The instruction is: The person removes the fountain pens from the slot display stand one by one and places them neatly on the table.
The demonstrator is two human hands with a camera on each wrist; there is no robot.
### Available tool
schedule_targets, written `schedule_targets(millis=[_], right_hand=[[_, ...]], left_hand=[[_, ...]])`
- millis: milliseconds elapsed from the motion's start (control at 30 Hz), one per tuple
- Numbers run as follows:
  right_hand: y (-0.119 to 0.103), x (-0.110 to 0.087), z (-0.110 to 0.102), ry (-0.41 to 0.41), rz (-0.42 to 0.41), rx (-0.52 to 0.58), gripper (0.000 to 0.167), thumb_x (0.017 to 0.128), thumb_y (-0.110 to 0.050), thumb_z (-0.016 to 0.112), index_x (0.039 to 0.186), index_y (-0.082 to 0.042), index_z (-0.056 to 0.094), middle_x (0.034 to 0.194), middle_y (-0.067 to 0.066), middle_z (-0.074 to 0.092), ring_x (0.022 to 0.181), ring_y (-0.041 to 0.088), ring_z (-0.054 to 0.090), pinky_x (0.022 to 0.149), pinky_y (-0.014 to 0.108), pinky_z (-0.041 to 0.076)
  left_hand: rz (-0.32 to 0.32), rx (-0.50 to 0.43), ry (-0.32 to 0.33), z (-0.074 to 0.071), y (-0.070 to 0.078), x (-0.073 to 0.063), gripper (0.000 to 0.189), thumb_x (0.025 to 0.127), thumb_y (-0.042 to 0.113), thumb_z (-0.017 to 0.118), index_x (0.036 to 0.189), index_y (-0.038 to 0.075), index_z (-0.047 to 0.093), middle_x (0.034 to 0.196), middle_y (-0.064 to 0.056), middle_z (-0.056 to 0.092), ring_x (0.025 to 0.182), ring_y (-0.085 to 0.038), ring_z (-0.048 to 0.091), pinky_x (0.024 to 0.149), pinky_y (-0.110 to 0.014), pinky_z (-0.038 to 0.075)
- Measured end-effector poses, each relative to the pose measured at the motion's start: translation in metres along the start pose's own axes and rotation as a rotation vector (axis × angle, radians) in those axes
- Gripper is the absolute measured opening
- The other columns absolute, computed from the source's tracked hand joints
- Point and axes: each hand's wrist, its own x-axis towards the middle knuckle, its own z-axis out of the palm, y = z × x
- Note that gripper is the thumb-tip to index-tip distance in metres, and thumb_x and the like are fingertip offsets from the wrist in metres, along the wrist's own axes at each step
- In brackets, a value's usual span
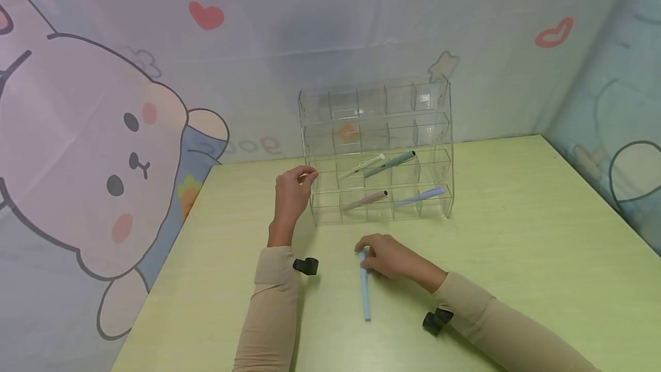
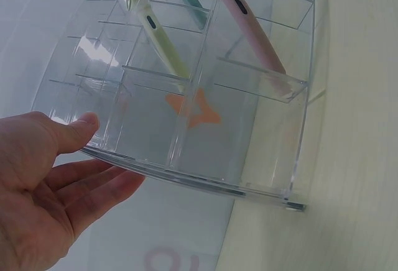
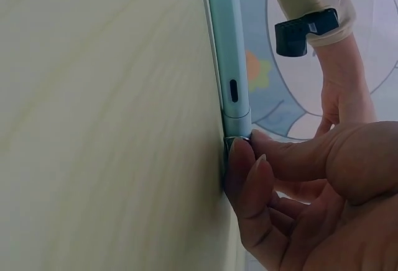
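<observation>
A clear acrylic display rack with rows of small compartments stands on the table. My left hand holds its left side edge; in the left wrist view the thumb is on one side of the clear panel and the fingers on the other. In front of the rack a light blue pen lies on the table, and my right hand pinches its far end. The right wrist view shows thumb and fingers closed on the pen, partly hiding that end.
In the rack's lower two rows lean a light green pen, a dark green pen, a pinkish pen and a lavender pen. A printed cloth hangs behind the yellow-green table.
</observation>
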Motion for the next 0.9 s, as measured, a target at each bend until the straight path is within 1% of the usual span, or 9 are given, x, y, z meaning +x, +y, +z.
schedule_targets(millis=[133,300,467,600,767,833,900], right_hand=[[0.001,0.000,-0.001,-0.007,-0.027,-0.005,0.025,0.096,0.001,0.063,0.120,0.004,0.065,0.073,0.003,0.062,0.054,0.012,0.053,0.051,0.026,0.041],[0.004,0.000,-0.002,-0.023,-0.046,0.003,0.024,0.096,0.001,0.062,0.120,0.003,0.066,0.072,0.003,0.063,0.054,0.011,0.052,0.050,0.026,0.040],[0.001,-0.001,-0.008,-0.027,-0.030,0.005,0.027,0.097,-0.001,0.060,0.123,0.001,0.067,0.073,0.003,0.065,0.054,0.012,0.052,0.050,0.028,0.041],[-0.007,-0.005,-0.019,-0.006,-0.028,-0.007,0.029,0.098,-0.003,0.060,0.126,-0.001,0.067,0.080,0.006,0.068,0.058,0.017,0.059,0.053,0.030,0.044],[-0.020,-0.016,-0.037,0.028,-0.059,-0.017,0.029,0.099,-0.007,0.062,0.127,0.000,0.066,0.085,0.011,0.068,0.064,0.029,0.064,0.054,0.032,0.044],[-0.025,-0.021,-0.045,0.053,-0.070,-0.008,0.029,0.099,-0.007,0.061,0.127,-0.002,0.066,0.084,0.010,0.068,0.065,0.032,0.063,0.054,0.032,0.044],[-0.030,-0.026,-0.052,0.082,-0.076,0.001,0.028,0.100,-0.007,0.060,0.127,-0.004,0.066,0.084,0.007,0.067,0.065,0.031,0.062,0.054,0.033,0.044]], left_hand=[[0.005,0.000,-0.001,0.000,0.000,0.001,0.019,0.098,0.017,0.068,0.105,0.001,0.076,0.105,-0.016,0.074,0.101,-0.035,0.071,0.086,-0.047,0.055],[0.001,0.008,-0.004,0.000,0.000,0.000,0.019,0.098,0.016,0.068,0.105,0.000,0.076,0.106,-0.016,0.074,0.101,-0.036,0.071,0.086,-0.047,0.055],[-0.003,0.003,-0.009,-0.001,0.002,0.000,0.019,0.098,0.016,0.067,0.105,0.001,0.076,0.107,-0.016,0.073,0.102,-0.036,0.070,0.085,-0.047,0.056],[-0.003,0.004,-0.010,-0.002,0.002,-0.001,0.020,0.098,0.017,0.067,0.106,0.001,0.076,0.108,-0.016,0.073,0.102,-0.036,0.070,0.086,-0.048,0.055],[-0.007,0.007,-0.005,-0.002,0.002,-0.001,0.018,0.098,0.016,0.068,0.105,0.001,0.076,0.107,-0.016,0.074,0.101,-0.035,0.071,0.086,-0.048,0.055],[-0.007,0.006,0.000,-0.001,0.002,-0.001,0.017,0.097,0.015,0.068,0.105,0.002,0.076,0.106,-0.016,0.074,0.100,-0.035,0.071,0.086,-0.047,0.055],[-0.007,0.003,0.002,-0.001,0.002,-0.001,0.016,0.097,0.014,0.069,0.104,0.002,0.076,0.106,-0.016,0.074,0.100,-0.035,0.071,0.085,-0.048,0.055]])
